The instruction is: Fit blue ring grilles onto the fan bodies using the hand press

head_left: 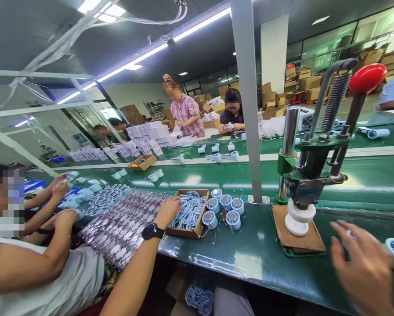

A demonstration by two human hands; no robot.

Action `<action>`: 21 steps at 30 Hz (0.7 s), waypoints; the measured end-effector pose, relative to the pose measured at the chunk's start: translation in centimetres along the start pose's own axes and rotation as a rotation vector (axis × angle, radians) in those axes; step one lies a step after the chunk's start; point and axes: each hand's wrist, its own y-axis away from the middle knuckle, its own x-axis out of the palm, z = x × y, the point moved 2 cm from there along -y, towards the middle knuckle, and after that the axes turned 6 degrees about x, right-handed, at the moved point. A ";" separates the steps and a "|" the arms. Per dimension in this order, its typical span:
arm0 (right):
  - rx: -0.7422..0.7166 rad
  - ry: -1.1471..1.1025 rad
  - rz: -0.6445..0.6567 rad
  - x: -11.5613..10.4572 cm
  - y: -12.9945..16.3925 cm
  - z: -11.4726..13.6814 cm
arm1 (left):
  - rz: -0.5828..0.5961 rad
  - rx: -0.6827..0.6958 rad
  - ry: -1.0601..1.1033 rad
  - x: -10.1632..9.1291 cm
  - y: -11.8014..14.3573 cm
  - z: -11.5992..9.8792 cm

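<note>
I'm reaching my left hand (pixel 168 210), fingers curled, into the box of rings (pixel 186 214); my right hand (pixel 361 263) is hovering spread, blurred, nearer the press (pixel 307 184).

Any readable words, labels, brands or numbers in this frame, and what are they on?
None can be read.
White boxes: print too small to read.
Cartons: no markings legible.
Watch: face dark, nothing shown.
Press: no label visible.
Left hand and right hand: the parts they reach for show no text.
</note>
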 end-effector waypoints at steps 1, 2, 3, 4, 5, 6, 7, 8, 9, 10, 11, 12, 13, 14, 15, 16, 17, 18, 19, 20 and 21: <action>-0.186 -0.064 0.028 1.2 0.9 3.1 | -0.049 -0.006 0.016 -0.1 -0.1 -0.5; -0.287 -0.104 0.108 3.1 1.9 6.2 | -0.102 -0.014 0.033 -0.3 -0.2 -1.2; -0.327 -0.113 0.177 5.3 2.7 9.0 | -0.157 -0.021 0.053 -0.7 -0.3 -1.9; -0.338 -0.103 0.240 7.6 3.4 11.5 | -0.212 -0.022 0.075 -1.2 -0.4 -2.7; -0.343 -0.091 0.291 9.9 4.1 13.7 | -0.263 -0.015 0.100 -1.7 -0.4 -3.6; -0.339 -0.080 0.339 11.8 4.7 15.2 | -0.308 0.005 0.127 -2.2 -0.2 -4.5; -0.334 -0.074 0.383 13.2 5.3 16.2 | -0.343 0.035 0.155 -2.7 0.3 -5.3; -0.329 -0.071 0.423 13.9 6.0 16.6 | -0.368 0.074 0.185 -3.1 1.0 -6.2; -0.323 -0.070 0.459 14.0 6.8 16.5 | -0.381 0.117 0.214 -3.2 2.0 -7.1; -0.318 -0.066 0.489 13.6 7.6 15.8 | -0.381 0.161 0.239 -3.0 3.1 -8.0; -0.308 -0.069 0.517 12.6 8.3 14.8 | -0.375 0.206 0.273 -2.6 4.3 -9.1; -0.290 -0.087 0.542 11.4 9.0 13.6 | -0.363 0.248 0.323 -1.8 5.6 -10.3; -0.262 -0.125 0.562 10.0 9.6 12.2 | -0.343 0.285 0.388 -0.7 6.7 -11.7; -0.221 -0.186 0.574 8.6 9.9 11.0 | -0.320 0.314 0.473 0.5 7.7 -13.2; -0.172 -0.258 0.577 7.3 10.1 9.8 | -0.289 0.332 0.556 1.9 8.5 -14.8; -0.124 -0.327 0.573 6.3 10.1 8.8 | -0.256 0.339 0.622 3.4 9.0 -16.5; -0.081 -0.377 0.563 5.5 10.0 8.1 | -0.230 0.338 0.662 4.7 9.3 -18.0; -0.053 -0.401 0.554 5.0 9.8 7.5 | -0.211 0.329 0.680 5.9 9.4 -19.4; -0.038 -0.410 0.551 4.8 9.6 7.2 | -0.203 0.318 0.684 6.9 9.4 -20.5; -0.034 -0.412 0.551 4.7 9.4 7.0 | -0.203 0.306 0.686 7.7 9.3 -21.3; -0.037 -0.413 0.553 4.7 9.3 6.9 | -0.204 0.296 0.689 8.2 9.2 -21.7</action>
